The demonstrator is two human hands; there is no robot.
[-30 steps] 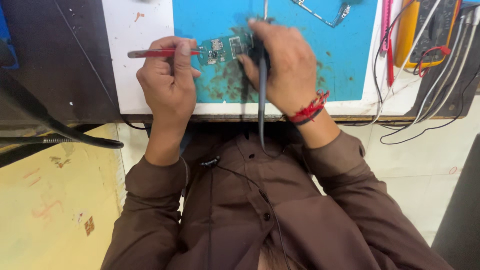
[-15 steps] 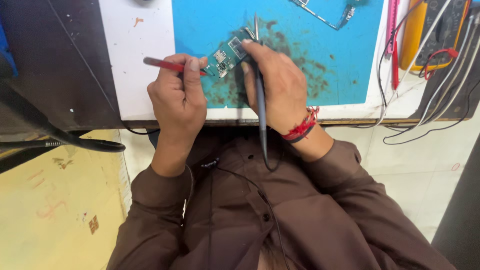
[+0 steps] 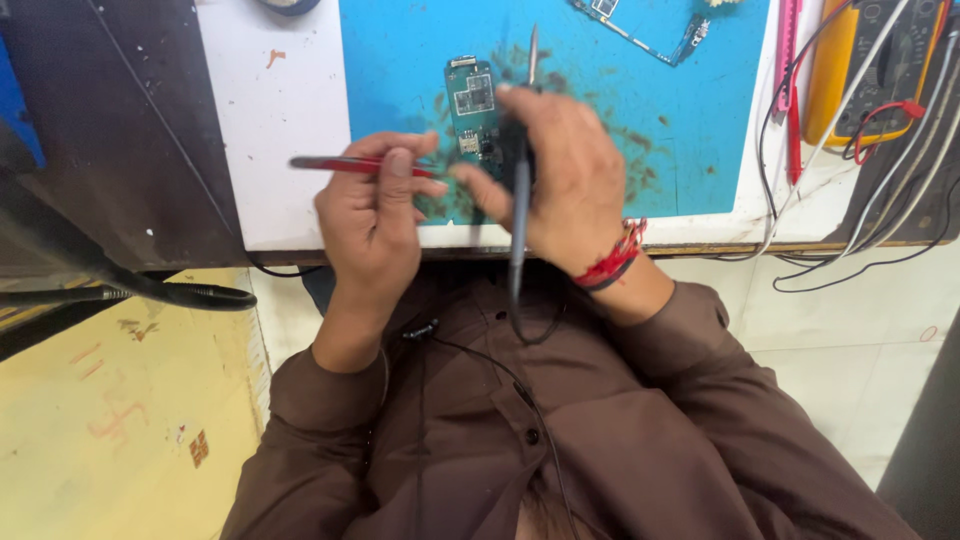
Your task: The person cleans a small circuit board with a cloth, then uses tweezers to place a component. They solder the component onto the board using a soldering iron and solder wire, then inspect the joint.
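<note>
A small green circuit board [image 3: 472, 100] lies upright on the blue work mat [image 3: 640, 90]. My left hand [image 3: 375, 220] grips red-handled tweezers [image 3: 345, 165] whose tips point right toward the board's lower end. My right hand [image 3: 560, 180] holds a dark pen-shaped soldering iron [image 3: 520, 170]; its metal tip sticks up just right of the board, and its cable runs down over my brown shirt. A red thread band circles my right wrist.
A second circuit board with a bracket [image 3: 640, 25] lies at the mat's top. A yellow multimeter [image 3: 880, 60] with red and black leads and a pink tool [image 3: 785, 50] sit at the right. A black hose [image 3: 130, 285] crosses at the left. The white table edge [image 3: 280, 240] runs under my hands.
The board has turned from tilted to upright and now sits higher than my hands. Both hands sit closer to the table edge, tweezers levelled out.
</note>
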